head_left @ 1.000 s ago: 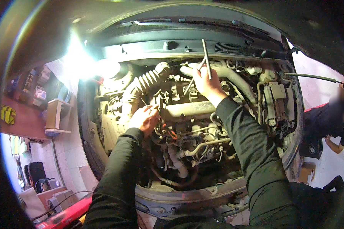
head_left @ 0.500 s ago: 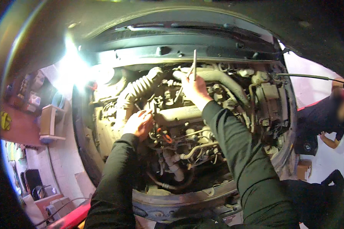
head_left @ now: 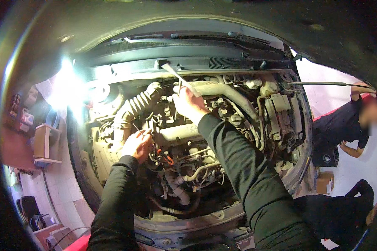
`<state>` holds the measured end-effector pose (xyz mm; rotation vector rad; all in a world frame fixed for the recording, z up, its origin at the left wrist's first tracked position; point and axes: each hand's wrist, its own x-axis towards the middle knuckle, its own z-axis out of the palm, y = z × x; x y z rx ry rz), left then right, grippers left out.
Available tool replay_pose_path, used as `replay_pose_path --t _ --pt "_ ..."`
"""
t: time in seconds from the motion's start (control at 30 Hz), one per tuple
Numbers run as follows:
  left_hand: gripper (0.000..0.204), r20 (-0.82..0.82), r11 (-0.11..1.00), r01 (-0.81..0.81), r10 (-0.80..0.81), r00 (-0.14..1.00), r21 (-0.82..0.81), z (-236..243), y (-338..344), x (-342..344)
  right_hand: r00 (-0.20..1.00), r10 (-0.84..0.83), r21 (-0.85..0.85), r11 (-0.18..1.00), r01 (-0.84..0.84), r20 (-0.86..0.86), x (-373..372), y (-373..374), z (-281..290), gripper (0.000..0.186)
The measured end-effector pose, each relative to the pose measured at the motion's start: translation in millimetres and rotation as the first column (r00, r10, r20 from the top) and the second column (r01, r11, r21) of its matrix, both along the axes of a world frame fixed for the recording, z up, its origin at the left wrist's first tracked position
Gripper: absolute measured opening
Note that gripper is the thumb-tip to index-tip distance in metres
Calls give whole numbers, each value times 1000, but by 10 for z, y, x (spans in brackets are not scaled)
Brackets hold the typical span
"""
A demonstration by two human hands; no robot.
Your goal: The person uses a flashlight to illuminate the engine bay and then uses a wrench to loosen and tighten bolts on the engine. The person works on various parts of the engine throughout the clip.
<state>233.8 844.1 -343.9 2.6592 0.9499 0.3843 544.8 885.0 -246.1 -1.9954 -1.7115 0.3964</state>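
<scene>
I lean over an open car engine bay (head_left: 188,159). My right hand (head_left: 188,104) grips a long metal wrench (head_left: 178,76) whose free end points up and left toward the cowl, near the back of the engine. My left hand (head_left: 137,145) rests lower on the left side of the engine, beside the black ribbed intake hose (head_left: 136,104), with its fingers closed on a thin rod-like tool (head_left: 137,129) with a reddish part. Both forearms are in dark sleeves.
The raised bonnet (head_left: 188,16) arches overhead. A bright work lamp (head_left: 67,85) glares at the left. A thin prop rod (head_left: 322,83) crosses at the right, where another person in dark clothes (head_left: 343,125) crouches. Shelves (head_left: 42,142) stand at the far left and a cardboard box (head_left: 324,182) lies on the floor.
The wrench in my right hand has swung from nearly upright to leaning left. My view has shifted a little; my left hand stays at the same spot on the engine.
</scene>
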Motion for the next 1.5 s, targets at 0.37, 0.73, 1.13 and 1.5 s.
replay_pose_path --t 0.37,0.73,1.13,1.5 --pt "28 37 998 -18 16 999 57 -40 19 -15 984 -14 120 992 36 -177 32 11 -52 34" --pt "32 26 999 -45 45 999 -24 59 -32 24 1000 3 -16 1000 -3 -6 72 52 -17 27" --pt "35 104 1000 2 -3 995 8 -61 -15 -62 991 18 -70 998 -9 134 51 -44 159 44" --pt "37 79 997 -47 53 995 -65 13 -56 -1 965 141 99 988 -122 -219 200 64 -63 19"
